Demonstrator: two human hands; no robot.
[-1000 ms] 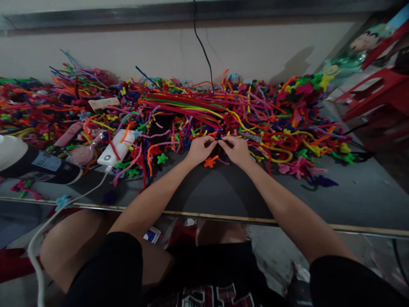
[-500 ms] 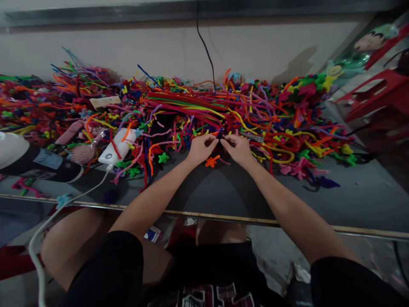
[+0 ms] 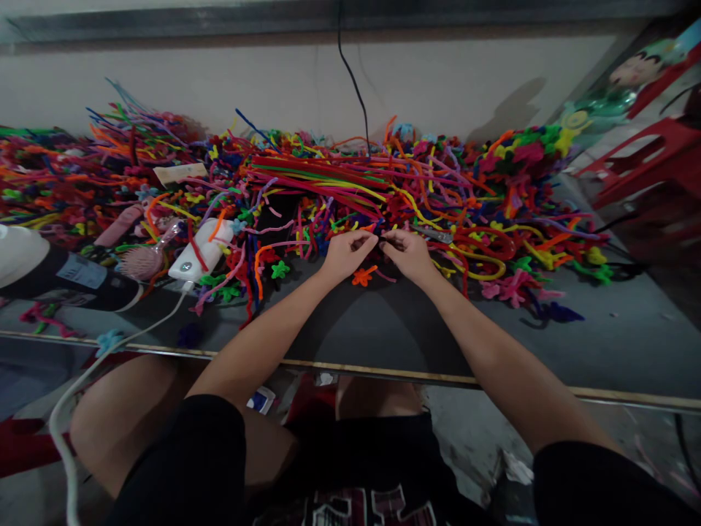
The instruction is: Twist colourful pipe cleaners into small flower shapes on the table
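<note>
My left hand (image 3: 347, 256) and my right hand (image 3: 410, 256) face each other over the near edge of the pile, thumbs and forefingers pinched. Between the fingertips is a small dark blue pipe cleaner (image 3: 380, 232), mostly covered by the fingers, so its shape is unclear. Just below lies an orange pipe-cleaner flower (image 3: 362, 277). Scissors (image 3: 435, 234) with red handles rest to the right of my right hand. Beyond the hands a bundle of long straight pipe cleaners (image 3: 318, 175), red, green and yellow, lies across the heap.
A white power bank (image 3: 200, 252) with a white cable, a pink hairbrush (image 3: 143, 259) and a large dark bottle (image 3: 82, 274) lie at left. Loose pipe cleaners cover the back of the grey table (image 3: 377, 329). A black cord (image 3: 353, 80) hangs down the wall. Red chairs (image 3: 646, 161) stand right.
The fingertips have shifted slightly, and the right fingers have opened out a little around the dark piece. Both arms stay in nearly the same place.
</note>
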